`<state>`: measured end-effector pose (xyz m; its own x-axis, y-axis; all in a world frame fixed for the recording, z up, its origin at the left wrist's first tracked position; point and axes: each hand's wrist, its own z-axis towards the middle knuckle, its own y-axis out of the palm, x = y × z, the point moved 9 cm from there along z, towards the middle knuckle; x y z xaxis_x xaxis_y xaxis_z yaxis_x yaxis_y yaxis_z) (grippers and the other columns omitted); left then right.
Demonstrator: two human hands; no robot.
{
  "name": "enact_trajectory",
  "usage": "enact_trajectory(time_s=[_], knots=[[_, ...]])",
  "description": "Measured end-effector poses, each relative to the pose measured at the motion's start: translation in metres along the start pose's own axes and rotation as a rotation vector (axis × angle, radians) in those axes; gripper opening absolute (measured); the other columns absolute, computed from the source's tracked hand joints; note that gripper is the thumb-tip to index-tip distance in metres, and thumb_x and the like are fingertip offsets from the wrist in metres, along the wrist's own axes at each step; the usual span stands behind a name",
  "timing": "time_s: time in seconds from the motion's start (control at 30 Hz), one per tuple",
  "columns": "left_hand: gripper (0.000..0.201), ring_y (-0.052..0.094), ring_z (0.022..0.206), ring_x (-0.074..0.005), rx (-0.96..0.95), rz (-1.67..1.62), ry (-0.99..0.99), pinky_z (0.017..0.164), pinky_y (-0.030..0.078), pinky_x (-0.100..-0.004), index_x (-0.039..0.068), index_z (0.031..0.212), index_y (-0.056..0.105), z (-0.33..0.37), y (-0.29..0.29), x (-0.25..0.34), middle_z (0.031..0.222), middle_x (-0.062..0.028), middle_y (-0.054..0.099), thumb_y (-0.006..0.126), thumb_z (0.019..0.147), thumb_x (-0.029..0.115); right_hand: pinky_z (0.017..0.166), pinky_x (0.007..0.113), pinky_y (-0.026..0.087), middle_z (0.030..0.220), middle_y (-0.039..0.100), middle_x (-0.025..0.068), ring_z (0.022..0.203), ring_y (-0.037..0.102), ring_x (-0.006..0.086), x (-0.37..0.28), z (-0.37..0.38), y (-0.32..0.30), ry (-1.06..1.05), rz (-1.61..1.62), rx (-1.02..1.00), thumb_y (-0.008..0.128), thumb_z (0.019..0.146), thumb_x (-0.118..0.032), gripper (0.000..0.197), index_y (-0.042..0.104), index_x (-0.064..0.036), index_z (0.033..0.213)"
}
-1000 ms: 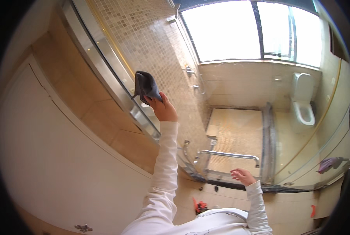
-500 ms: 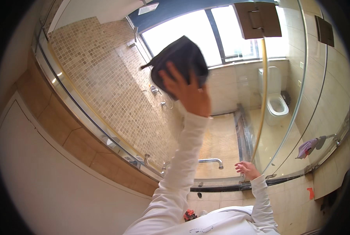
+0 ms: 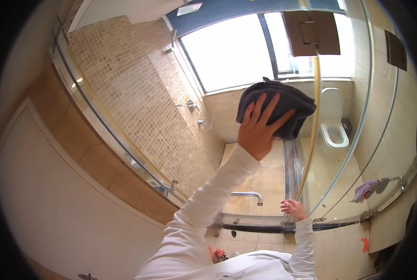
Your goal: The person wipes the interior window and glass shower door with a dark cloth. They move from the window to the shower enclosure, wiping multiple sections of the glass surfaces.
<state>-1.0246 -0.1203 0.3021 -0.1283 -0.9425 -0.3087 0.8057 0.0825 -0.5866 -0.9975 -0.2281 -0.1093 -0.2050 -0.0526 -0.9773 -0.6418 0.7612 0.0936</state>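
My left hand (image 3: 259, 133) is stretched out ahead, its fingers spread over a folded dark grey cloth (image 3: 283, 105). The cloth lies flat under the fingers and looks pressed against the clear glass panel of the shower, in line with the window's lower right part. Lower and to the right, my right hand (image 3: 294, 210) is beside the bottom of the yellowish glass edge strip (image 3: 315, 93). Its fingers point left, slightly bent and apart, with no object visible in them. Whether they touch the glass, I cannot tell.
A metal handle (image 3: 245, 194) crosses the glass low in front. Behind it are a mosaic wall (image 3: 129, 84), a shower valve (image 3: 191, 105) and a toilet (image 3: 333, 133). A brown hinge plate (image 3: 311, 33) sits at the upper right. A purple cloth (image 3: 364, 190) hangs from the right rail.
My left hand has moved right and somewhat down with the cloth, from the window's left part to its right. My right hand stays near the glass edge. The view has shifted slightly.
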Motion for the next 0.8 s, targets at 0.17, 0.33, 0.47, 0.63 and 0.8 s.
enact_trajectory(time_s=[0.17,0.33,0.47,0.63,0.8], knots=[[0.064,0.028,0.132,-0.0393,0.067,0.167,-0.067,0.104,0.023,-0.0552,0.036,0.127,0.053,-0.057,-0.064,-0.111,0.144,-0.0136,0.031,0.067,0.072,0.006,0.07,0.027,0.049,0.093,0.066,0.0072,0.082,0.064,0.0157,0.022,0.017,0.089,0.079,-0.042,-0.15,0.048,0.095,-0.027,0.028,0.062,-0.006,0.106],[0.051,0.03,0.128,-0.0427,0.29,0.171,-0.26,0.106,0.025,-0.0502,0.013,0.123,0.055,-0.141,-0.149,-0.257,0.141,-0.0171,0.033,0.061,0.073,0.003,0.073,0.027,0.049,0.095,0.066,0.0063,0.086,0.064,0.0156,0.029,0.028,0.184,0.092,-0.061,-0.329,0.044,0.096,-0.03,0.031,0.06,-0.007,0.108],[0.042,0.031,0.125,-0.0437,0.407,0.19,-0.43,0.106,0.025,-0.0488,-0.001,0.124,0.048,-0.213,-0.178,-0.336,0.137,-0.0221,0.035,0.056,0.084,0.009,0.072,0.027,0.049,0.095,0.065,0.0064,0.084,0.064,0.0157,0.036,0.034,0.217,0.094,-0.011,-0.327,0.043,0.096,-0.029,0.03,0.06,-0.0066,0.109],[0.037,0.035,0.117,-0.041,0.476,0.313,-0.728,0.099,0.029,-0.0499,-0.007,0.12,0.049,-0.25,-0.159,-0.365,0.13,-0.0252,0.036,0.047,0.093,0.019,0.072,0.027,0.048,0.096,0.065,0.0063,0.084,0.063,0.0156,0.049,0.027,0.21,0.15,0.003,-0.252,0.042,0.097,-0.028,0.03,0.059,-0.0063,0.108],[0.036,0.031,0.117,-0.0424,0.621,0.23,-0.891,0.094,0.029,-0.0517,-0.003,0.115,0.054,-0.201,-0.125,-0.299,0.133,-0.0245,0.034,0.048,0.09,0.022,0.074,0.029,0.049,0.097,0.066,0.0072,0.086,0.064,0.0171,0.04,0.013,0.163,0.099,0.007,-0.125,0.044,0.095,-0.03,0.031,0.06,-0.0077,0.11]])
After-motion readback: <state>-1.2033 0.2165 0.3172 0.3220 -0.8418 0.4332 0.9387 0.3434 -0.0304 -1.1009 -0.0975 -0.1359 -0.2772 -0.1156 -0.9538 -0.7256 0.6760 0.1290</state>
